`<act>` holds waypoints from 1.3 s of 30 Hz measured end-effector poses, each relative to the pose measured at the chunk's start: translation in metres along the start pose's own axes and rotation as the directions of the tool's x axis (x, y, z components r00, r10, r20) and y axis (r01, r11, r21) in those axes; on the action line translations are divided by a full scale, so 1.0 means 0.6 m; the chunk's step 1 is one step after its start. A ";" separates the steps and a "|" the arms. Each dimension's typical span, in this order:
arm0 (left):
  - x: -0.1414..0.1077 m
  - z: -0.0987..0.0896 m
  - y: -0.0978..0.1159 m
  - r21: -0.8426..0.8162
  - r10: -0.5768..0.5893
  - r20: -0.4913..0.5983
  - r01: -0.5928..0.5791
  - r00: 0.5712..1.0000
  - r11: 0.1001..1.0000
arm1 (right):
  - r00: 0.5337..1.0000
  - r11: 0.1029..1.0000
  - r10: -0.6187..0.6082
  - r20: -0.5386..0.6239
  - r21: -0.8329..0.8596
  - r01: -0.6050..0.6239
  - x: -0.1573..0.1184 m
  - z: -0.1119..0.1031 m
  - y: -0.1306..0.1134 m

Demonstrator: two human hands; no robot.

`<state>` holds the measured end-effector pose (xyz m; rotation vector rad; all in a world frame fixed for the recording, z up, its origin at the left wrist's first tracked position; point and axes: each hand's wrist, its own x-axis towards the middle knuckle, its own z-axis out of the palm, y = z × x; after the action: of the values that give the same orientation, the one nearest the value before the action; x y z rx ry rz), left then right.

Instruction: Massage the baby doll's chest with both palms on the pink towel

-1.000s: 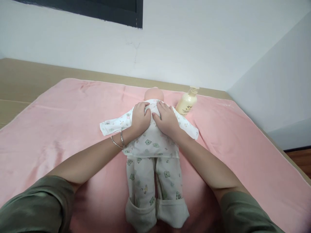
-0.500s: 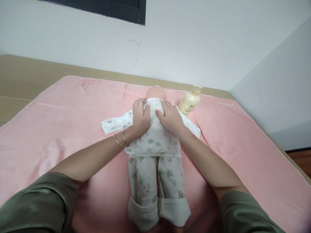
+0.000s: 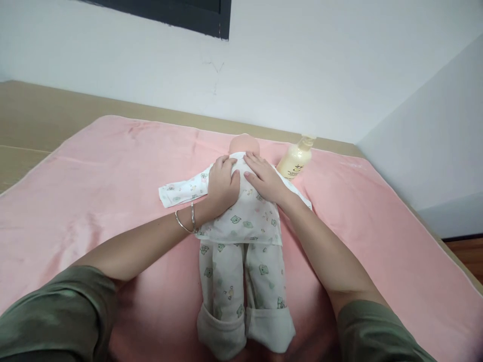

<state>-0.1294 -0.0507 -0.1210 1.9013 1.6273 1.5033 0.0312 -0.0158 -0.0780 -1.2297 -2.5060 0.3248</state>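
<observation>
A baby doll (image 3: pixel 244 144) lies on the pink blanket, its head pointing away from me and its face out of sight. It wears a white printed top (image 3: pixel 245 221) and matching trousers (image 3: pixel 228 281) with cuffs turned up. My left hand (image 3: pixel 224 183) rests on the upper left of the top, fingers stretched and thumb apart. Opposite it, my right hand (image 3: pixel 266 178) lies flat on the upper right, fingers pointing up toward the doll's head. Both palms touch the cloth, and neither hand grasps anything.
A pale yellow pump bottle (image 3: pixel 296 160) stands on the blanket (image 3: pixel 124 166), right of the doll's head. The blanket covers a wooden surface (image 3: pixel 45 105) that meets a white wall (image 3: pixel 294 65). A dark frame (image 3: pixel 204 17) is on the wall.
Both hands have shifted slightly on the doll's upper body, and the thumbs have come closer together. The doll and the bottle stay where they were.
</observation>
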 end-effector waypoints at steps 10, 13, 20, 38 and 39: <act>-0.001 0.001 -0.006 -0.036 -0.057 -0.021 0.057 0.998 0.998 | 0.992 0.962 -0.095 -0.077 -0.263 0.072 -0.059 0.038 -0.096; 0.001 -0.001 -0.005 -0.012 -0.043 -0.012 0.043 0.999 0.999 | 0.996 0.981 -0.077 0.035 -0.175 0.082 -0.035 0.019 -0.066; 0.002 -0.004 -0.001 0.034 -0.029 0.018 0.028 0.999 0.999 | 0.983 0.979 0.185 0.012 -0.087 -0.183 -0.008 -0.004 -0.019; -0.001 -0.007 0.005 0.086 -0.067 0.042 0.064 0.997 0.994 | 0.957 0.958 0.279 -0.077 -0.045 -0.283 -0.006 0.008 -0.022; -0.001 -0.006 0.003 0.091 -0.070 0.039 0.066 0.997 0.994 | 0.957 0.957 0.274 -0.094 -0.072 -0.281 -0.013 0.012 -0.031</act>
<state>-0.1311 -0.0534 -0.1182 1.8891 1.7497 1.3766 0.0195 -0.0335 -0.0800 -1.6009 -2.2980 0.2303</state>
